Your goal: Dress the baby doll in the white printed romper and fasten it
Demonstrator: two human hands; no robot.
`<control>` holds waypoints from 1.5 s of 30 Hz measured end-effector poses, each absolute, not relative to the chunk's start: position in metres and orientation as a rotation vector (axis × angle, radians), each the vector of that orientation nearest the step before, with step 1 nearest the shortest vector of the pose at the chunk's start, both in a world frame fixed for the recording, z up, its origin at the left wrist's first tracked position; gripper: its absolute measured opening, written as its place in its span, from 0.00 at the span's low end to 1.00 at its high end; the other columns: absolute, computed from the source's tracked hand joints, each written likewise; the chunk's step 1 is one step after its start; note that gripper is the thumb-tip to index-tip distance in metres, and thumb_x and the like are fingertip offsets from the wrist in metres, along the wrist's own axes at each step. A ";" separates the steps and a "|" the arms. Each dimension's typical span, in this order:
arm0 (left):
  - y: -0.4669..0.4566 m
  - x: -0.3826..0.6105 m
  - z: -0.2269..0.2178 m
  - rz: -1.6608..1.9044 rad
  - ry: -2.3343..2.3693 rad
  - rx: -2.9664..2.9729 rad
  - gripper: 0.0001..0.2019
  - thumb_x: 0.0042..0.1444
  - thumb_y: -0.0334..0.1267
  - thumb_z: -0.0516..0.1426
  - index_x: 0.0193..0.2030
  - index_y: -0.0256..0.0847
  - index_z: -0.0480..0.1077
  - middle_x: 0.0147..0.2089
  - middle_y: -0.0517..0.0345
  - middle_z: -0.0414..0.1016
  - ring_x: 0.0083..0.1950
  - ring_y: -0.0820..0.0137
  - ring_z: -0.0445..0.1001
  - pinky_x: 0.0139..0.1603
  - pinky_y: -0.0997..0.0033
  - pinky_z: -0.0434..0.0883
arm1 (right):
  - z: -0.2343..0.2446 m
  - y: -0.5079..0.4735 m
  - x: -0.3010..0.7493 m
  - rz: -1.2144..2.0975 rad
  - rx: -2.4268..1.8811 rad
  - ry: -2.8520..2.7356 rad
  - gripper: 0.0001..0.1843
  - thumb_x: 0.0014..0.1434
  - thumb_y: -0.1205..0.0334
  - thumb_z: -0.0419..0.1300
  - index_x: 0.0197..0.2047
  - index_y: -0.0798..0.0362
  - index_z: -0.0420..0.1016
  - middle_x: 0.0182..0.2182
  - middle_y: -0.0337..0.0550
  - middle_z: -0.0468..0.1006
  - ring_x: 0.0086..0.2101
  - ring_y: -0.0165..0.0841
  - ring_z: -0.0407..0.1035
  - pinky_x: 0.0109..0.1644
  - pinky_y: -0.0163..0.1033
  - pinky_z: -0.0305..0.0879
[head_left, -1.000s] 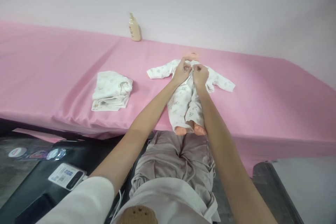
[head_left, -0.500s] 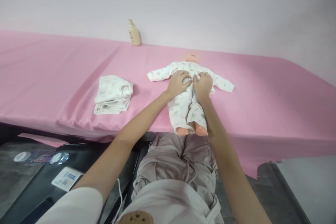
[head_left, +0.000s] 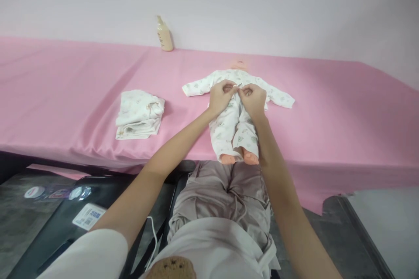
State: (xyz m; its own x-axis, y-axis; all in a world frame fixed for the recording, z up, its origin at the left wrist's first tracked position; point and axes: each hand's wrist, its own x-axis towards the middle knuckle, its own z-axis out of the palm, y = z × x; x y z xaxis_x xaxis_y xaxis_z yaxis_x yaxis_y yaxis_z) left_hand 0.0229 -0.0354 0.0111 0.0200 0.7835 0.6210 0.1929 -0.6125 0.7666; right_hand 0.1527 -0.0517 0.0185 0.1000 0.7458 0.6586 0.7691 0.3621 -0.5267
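Observation:
A baby doll (head_left: 251,158) lies on its back on the pink cloth, feet at the table's near edge. It wears a white printed baby shirt (head_left: 201,86) with its sleeves spread wide, and matching printed trousers (head_left: 224,133). At the doll's waist, my left hand (head_left: 222,96) is closed in a pinch on what looks like the trousers' waistband. Close against it, my right hand (head_left: 253,98) pinches the same spot, fingertips nearly meeting. The exact bit of fabric or tie between the fingers is too small to make out.
Folded printed baby clothes (head_left: 139,115) lie left of the doll. A pump bottle (head_left: 164,36) stands by the wall. The pink tablecloth (head_left: 327,113) hangs over the front edge. Below left are a black chair (head_left: 49,235), a plastic bottle (head_left: 57,192) and a white label (head_left: 88,216).
Both hands have drawn closer together at the doll's waist, fingertips now nearly touching. The view has tilted slightly, so the table sits a little higher in the picture.

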 end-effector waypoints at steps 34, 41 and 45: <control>-0.044 0.020 0.011 1.519 1.019 2.016 0.07 0.54 0.35 0.58 0.36 0.40 0.78 0.36 0.55 0.80 0.36 0.69 0.76 0.39 0.71 0.70 | 0.024 -0.060 0.165 0.652 -1.145 -1.408 0.08 0.46 0.59 0.63 0.27 0.57 0.76 0.15 0.34 0.67 0.16 0.24 0.56 0.21 0.33 0.55; -0.044 0.021 0.009 1.550 1.014 2.010 0.07 0.54 0.36 0.58 0.35 0.40 0.78 0.36 0.55 0.80 0.36 0.69 0.76 0.40 0.71 0.71 | 0.019 -0.057 0.165 0.581 -1.116 -1.453 0.09 0.46 0.59 0.64 0.27 0.56 0.77 0.21 0.40 0.75 0.22 0.28 0.65 0.28 0.36 0.64; -0.043 0.021 0.009 1.554 1.003 2.016 0.07 0.54 0.36 0.58 0.35 0.39 0.78 0.36 0.55 0.80 0.36 0.69 0.76 0.40 0.71 0.71 | 0.020 -0.056 0.165 0.589 -1.133 -1.464 0.08 0.47 0.59 0.62 0.27 0.56 0.77 0.19 0.38 0.73 0.20 0.27 0.62 0.26 0.35 0.62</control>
